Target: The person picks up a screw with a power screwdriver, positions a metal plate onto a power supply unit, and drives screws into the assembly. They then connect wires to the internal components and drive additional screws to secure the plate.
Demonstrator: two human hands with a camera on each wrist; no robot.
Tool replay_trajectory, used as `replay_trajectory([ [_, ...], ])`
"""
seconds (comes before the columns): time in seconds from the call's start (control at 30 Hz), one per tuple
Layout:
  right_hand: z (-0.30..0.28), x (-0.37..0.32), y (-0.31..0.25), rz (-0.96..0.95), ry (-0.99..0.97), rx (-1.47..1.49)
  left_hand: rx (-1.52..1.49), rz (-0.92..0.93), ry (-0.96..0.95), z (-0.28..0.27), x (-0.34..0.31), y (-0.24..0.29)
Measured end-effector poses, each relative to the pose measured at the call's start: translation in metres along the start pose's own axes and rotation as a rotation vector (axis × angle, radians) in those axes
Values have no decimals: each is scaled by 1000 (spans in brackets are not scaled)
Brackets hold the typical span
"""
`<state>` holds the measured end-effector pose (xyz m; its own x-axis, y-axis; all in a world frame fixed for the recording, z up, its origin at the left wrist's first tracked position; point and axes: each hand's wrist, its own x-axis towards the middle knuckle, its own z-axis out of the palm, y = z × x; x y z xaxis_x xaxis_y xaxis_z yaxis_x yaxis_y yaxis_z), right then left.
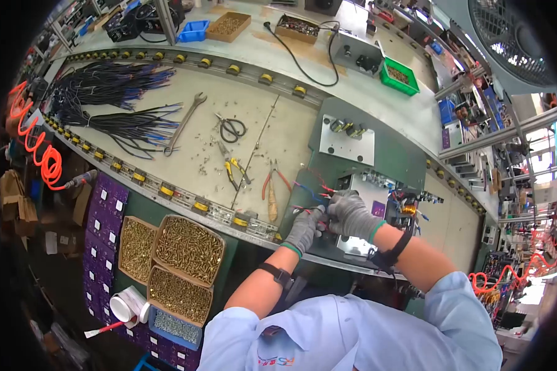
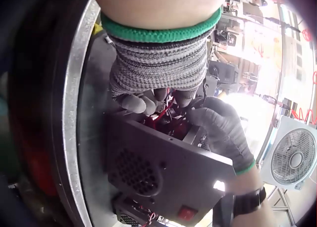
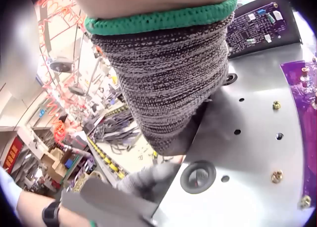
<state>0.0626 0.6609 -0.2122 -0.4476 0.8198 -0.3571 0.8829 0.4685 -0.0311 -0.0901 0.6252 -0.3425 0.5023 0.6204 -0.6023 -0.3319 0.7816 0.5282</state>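
Note:
Both hands wear grey knit gloves with green cuffs and work close together at an opened metal chassis. My left hand [image 1: 304,229] has its fingers curled around wires inside the box, where red wires [image 2: 163,114] show below the fingertips. Beside it, my right hand [image 1: 353,215] bends its fingers at the same bundle; red and blue leads [image 1: 319,190] run out by its fingertips. The dark chassis panel [image 2: 163,172] carries a round vent grille and a red switch [image 2: 186,213]. In the right wrist view, the glove hides the right fingertips above the bare metal plate [image 3: 247,152].
Left of the chassis lie pliers [image 1: 273,185], yellow-handled cutters [image 1: 234,170], scissors [image 1: 231,128] and a wrench [image 1: 185,123]. Black cable bundles [image 1: 111,83] are farther left. Boxes of brass screws [image 1: 189,250] stand near the front edge. Purple circuit boards [image 1: 102,229] lie beside them.

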Motion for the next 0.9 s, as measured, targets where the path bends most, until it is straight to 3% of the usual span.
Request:
replay_trajectory([
  [0.07, 9, -8, -1, -100, 134, 227, 77, -75, 9, 2, 22, 14],
  [0.13, -4, -9, -8, -81, 50, 176, 130, -90, -10, 0, 40, 12],
  [0.2, -9, -9, -18, -90, 101, 59, -63, 58, -78, 1, 42, 12],
  [0.27, 2, -2, -21, -72, 20, 93, -128, 108, 14, 17, 35, 12],
  [0.37, -3, 17, -16, 144, -85, 37, 159, 5, 39, 8, 24, 34],
  [0.4, -11, 16, 0, 41, -25, -3, 148, 1, 45, 5, 30, 28],
  [0.47, -14, 17, 18, 24, -76, 66, 114, 55, 75, -2, 46, 8],
  [0.6, -15, 25, -7, -38, -26, 67, 147, -41, 218, -5, 15, 18],
  [0.67, -13, 27, -20, 146, -21, 589, 129, -85, 230, -19, 29, -10],
  [0.7, -17, 26, -25, 175, -37, 822, 268, -37, 239, -18, 27, -14],
  [0.73, -15, 28, -27, 169, -44, 822, 406, 5, 244, -19, 25, -18],
  [0.77, -16, 32, -25, 187, 87, 836, 261, -118, 257, -21, 21, -24],
  [0.83, -28, 42, -14, 277, 299, 850, 136, -104, 262, -18, 2, -14],
  [0.9, -57, 49, -5, 209, -43, 425, -34, -59, 268, -18, -4, -13],
])
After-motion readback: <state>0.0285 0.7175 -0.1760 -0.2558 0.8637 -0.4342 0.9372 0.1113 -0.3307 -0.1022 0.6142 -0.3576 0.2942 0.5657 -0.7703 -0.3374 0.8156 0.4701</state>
